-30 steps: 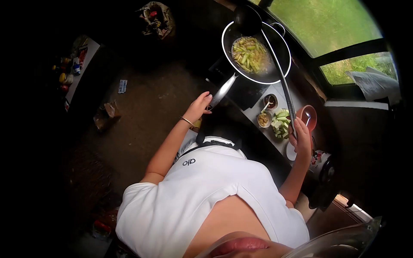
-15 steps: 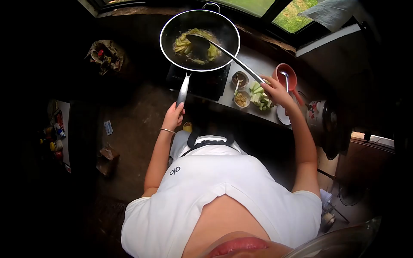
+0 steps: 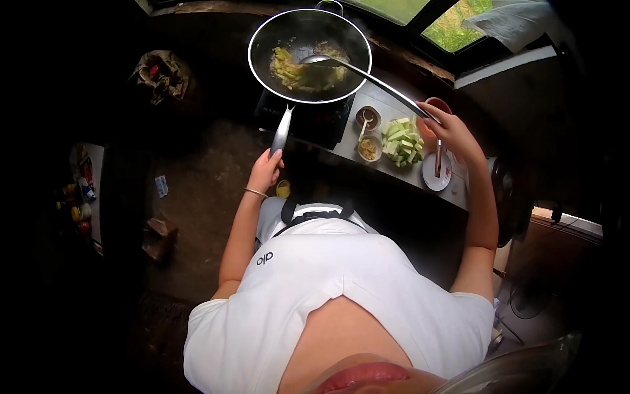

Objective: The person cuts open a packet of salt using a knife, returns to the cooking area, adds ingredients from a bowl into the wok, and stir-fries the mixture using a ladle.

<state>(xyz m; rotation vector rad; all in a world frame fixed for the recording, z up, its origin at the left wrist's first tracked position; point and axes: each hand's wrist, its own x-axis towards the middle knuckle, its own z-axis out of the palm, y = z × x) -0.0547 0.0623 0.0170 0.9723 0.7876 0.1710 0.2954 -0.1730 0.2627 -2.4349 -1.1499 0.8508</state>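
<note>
A dark wok (image 3: 262,49) with a pale rim stands on a black cooktop (image 3: 321,125), holding yellow-green cooked pieces (image 3: 289,69). My left hand (image 3: 265,172) is closed round the wok handle (image 3: 283,131). Farther right, my right hand (image 3: 453,131) grips the upper end of a long ladle (image 3: 384,87), whose head rests among the food. Below the ladle, cut pale-green vegetable pieces (image 3: 401,141) lie in a heap on the counter. Left of them are a bowl of dark sauce (image 3: 375,117) with a white spoon and a bowl of chopped yellowish bits (image 3: 367,148).
A white plate (image 3: 430,177) with a brown-handled utensil sits by the counter's front edge. A red bowl (image 3: 428,128) is partly behind my right hand. Windows (image 3: 453,29) line the back. A bag (image 3: 163,75) stands at the left, and a box (image 3: 159,240) is on the floor.
Over the last second my left hand has closed round the wok handle, and the ladle head has gone down into the food. Most recently my right hand moved right. The view has shifted too.
</note>
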